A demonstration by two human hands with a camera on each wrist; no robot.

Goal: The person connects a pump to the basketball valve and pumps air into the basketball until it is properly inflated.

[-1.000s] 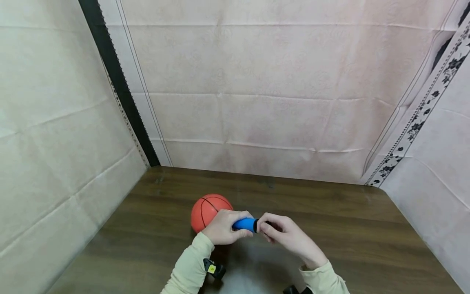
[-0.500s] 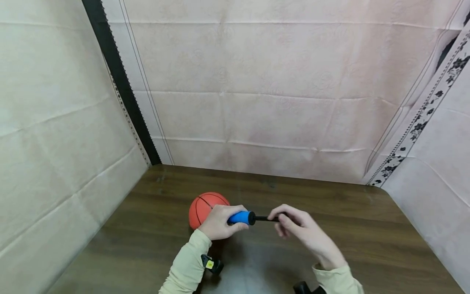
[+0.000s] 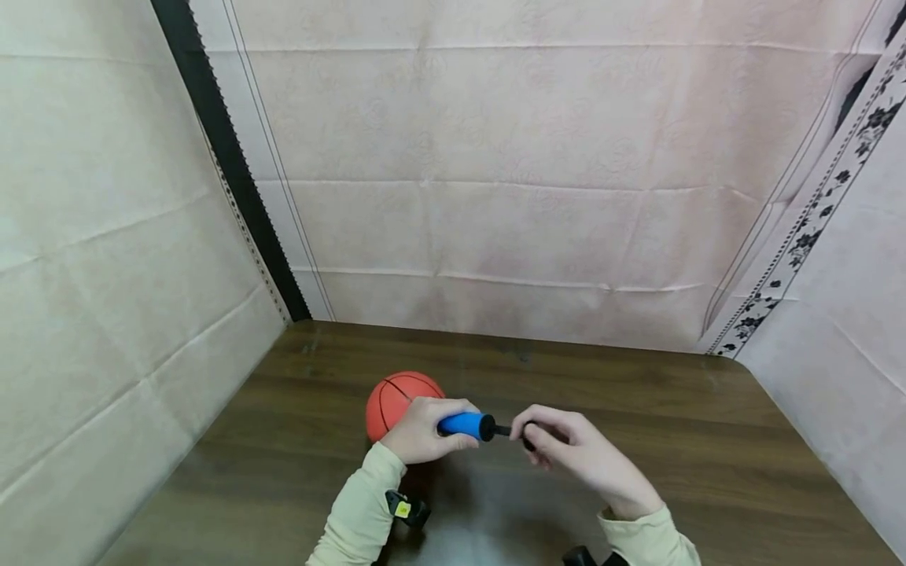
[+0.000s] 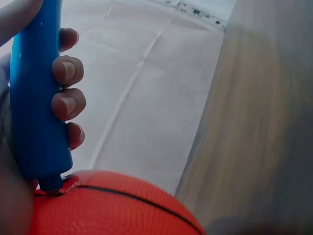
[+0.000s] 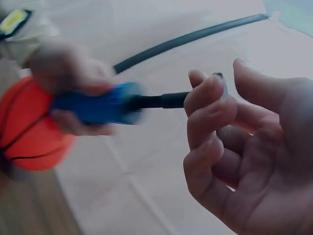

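A small orange-red basketball point(image 3: 392, 405) with black lines sits on the wooden table. My left hand point(image 3: 419, 434) wraps its fingers and thumb around the blue barrel of a hand pump point(image 3: 462, 425). In the left wrist view, the pump's narrow end meets the ball point(image 4: 122, 208) right at its surface. From the barrel's other end sticks a black plunger rod point(image 5: 159, 101), partly drawn out. My right hand point(image 3: 576, 456) holds the plunger's black end with curled fingers, to the right of the barrel.
The brown wooden table point(image 3: 708, 464) extends around both hands. Pale cloth walls point(image 3: 495, 196) enclose it at the back and on both sides. Each wrist wears a black camera, like the left wrist camera point(image 3: 414, 511).
My right hand first pulled the plunger out rightward from close against the barrel, then pushed it partway back in. My left hand keeps hold of the pump beside the ball.
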